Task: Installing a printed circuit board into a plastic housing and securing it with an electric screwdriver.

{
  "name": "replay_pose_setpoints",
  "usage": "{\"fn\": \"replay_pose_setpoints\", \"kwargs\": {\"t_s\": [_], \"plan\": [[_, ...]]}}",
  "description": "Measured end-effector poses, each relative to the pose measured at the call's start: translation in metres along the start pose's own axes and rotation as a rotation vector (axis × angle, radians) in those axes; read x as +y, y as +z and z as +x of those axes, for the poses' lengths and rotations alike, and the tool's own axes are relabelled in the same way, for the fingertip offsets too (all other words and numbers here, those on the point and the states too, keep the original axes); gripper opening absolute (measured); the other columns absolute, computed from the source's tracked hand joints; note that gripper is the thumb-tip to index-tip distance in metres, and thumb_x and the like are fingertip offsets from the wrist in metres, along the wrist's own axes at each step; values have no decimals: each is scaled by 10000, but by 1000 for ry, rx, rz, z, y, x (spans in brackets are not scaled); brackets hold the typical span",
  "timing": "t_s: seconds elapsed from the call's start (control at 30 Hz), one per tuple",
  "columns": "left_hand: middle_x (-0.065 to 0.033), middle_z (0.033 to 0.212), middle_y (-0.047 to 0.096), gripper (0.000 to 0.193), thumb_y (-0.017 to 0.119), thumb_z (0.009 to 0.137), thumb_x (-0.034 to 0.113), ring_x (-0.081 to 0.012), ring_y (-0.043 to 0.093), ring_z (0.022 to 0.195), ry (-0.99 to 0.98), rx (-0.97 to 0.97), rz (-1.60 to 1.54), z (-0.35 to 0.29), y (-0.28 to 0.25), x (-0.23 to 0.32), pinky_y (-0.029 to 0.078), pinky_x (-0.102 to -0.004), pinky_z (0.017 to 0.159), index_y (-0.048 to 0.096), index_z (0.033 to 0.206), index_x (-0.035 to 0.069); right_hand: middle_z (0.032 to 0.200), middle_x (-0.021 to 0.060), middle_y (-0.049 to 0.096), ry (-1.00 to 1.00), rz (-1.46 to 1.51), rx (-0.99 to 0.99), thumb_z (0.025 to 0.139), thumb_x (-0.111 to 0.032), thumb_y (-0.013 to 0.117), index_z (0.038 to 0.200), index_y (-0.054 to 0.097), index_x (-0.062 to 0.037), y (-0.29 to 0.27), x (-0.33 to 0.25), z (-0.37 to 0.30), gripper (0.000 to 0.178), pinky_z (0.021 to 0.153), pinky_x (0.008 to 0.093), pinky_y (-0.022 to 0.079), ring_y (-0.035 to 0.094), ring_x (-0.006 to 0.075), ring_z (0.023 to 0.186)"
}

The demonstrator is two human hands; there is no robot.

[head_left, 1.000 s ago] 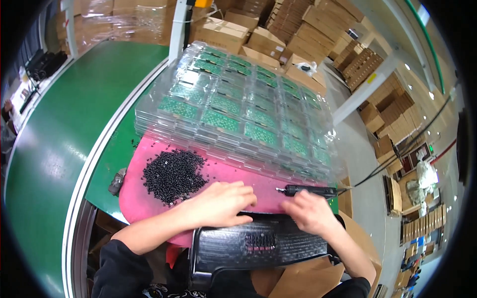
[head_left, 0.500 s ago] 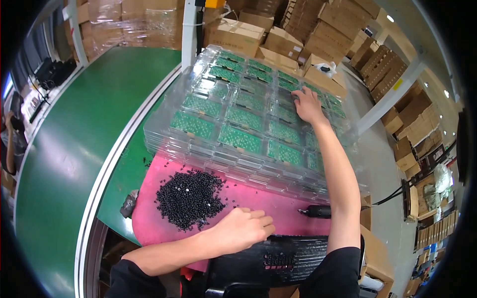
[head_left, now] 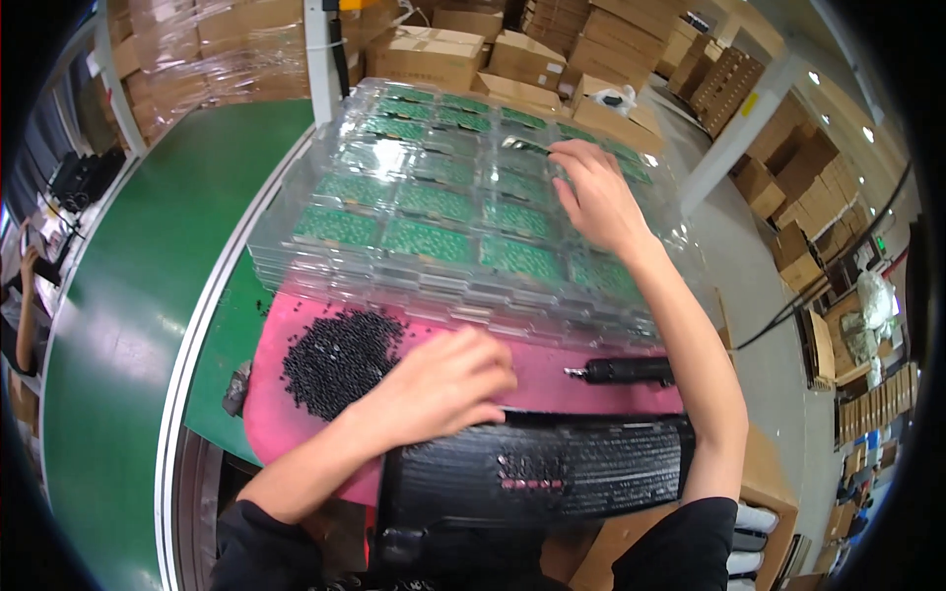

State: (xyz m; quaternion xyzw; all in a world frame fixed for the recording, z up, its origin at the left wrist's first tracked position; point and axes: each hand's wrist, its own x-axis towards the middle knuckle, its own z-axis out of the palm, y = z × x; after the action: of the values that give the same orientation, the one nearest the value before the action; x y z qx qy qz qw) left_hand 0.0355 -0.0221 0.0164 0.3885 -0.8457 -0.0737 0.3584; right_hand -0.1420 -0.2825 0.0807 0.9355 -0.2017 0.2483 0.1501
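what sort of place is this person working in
Probably a factory assembly area: stacked clear trays of green circuit boards, a heap of tiny black screw-like parts, and cardboard boxes piled beyond the trays.

In the upper centre, the right hand [head_left: 603, 202] is over clear trays [head_left: 414, 289]; mid-frame, the left hand [head_left: 439, 384] is near black screws [head_left: 335, 360].

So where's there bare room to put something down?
The smooth pink mat is bare between the left hand and the black pen-shaped screwdriver. Left of the long pale rail, the green tabletop looks bare too. It's crowded at the heap of tiny black parts and stacked clear plastic trays.
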Motion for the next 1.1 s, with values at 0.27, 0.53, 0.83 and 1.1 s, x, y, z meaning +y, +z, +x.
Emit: {"fn": "replay_pose_setpoints", "kwargs": {"t_s": [0.27, 0.53, 0.83, 1.1], "plan": [[-212, 1384, 464, 787, 786, 733, 38, -381, 508, 1184, -131, 376, 237, 9, -13, 19, 438, -460, 994, 421, 1431, 40, 1152, 101, 656, -266, 99, -12, 751, -75, 667, 992, 681, 11, -116, -126, -98, 256, 932, 393, 481, 609, 264, 1112], [-134, 1091, 697, 355, 550, 952, -6, -217, 720, 918, -332, 123, -583, 4, 4, 36, 547, -314, 835, 515, 1305, -18, 1393, 175, 545, -93, 84, 134, 619, -33, 775, 1188, 646, -58, -133, -149, -145, 584, 919, 417, 496, 606, 329, 1146], [-154, 1054, 671, 376, 506, 992, 25, -208, 706, 888, -408, -157, -955, -2, 4, 46, 557, -325, 807, 456, 1353, -69, 1172, 98, 665, 95, 113, 166, 616, -90, 808, 1118, 664, -21, -132, -162, -182, 527, 884, 400, 491, 640, 289, 1071], [-126, 1036, 731, 638, 830, 739, 73, -156, 718, 855, -313, -47, -569, -2, 13, 45, 564, -271, 761, 579, 1319, -10, 1172, 124, 655, 282, 363, 132, 583, -101, 829, 1109, 653, -2, -120, -171, -215, 563, 869, 391, 497, 639, 289, 1047]]}}
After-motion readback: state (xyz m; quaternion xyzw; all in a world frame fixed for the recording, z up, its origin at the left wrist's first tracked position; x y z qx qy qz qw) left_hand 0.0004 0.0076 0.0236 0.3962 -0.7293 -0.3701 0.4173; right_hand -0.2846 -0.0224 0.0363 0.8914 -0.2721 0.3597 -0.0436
